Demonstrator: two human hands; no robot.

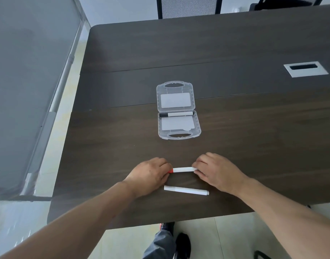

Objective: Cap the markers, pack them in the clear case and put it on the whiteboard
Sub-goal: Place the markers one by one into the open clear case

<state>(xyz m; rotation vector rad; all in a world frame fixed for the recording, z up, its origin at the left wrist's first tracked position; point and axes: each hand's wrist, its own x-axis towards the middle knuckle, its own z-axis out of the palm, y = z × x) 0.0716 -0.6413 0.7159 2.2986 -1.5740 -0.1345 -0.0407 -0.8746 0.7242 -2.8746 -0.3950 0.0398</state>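
Note:
A white marker with a red cap (182,169) lies crosswise near the table's front edge. My left hand (149,176) grips its red capped end and my right hand (214,171) pinches its other end. A second white marker (186,190) lies just nearer to me, between my wrists, with no coloured cap showing. Farther out, the clear case (178,110) lies open flat, handles at both ends. A black-capped marker (176,114) rests in its near half, along the hinge.
The dark wooden table (235,128) has a grey cable slot (305,69) at the right. A large whiteboard (25,90) leans at the left of the table. Mesh chairs (188,6) stand beyond the far edge. My legs and shoes show below the front edge.

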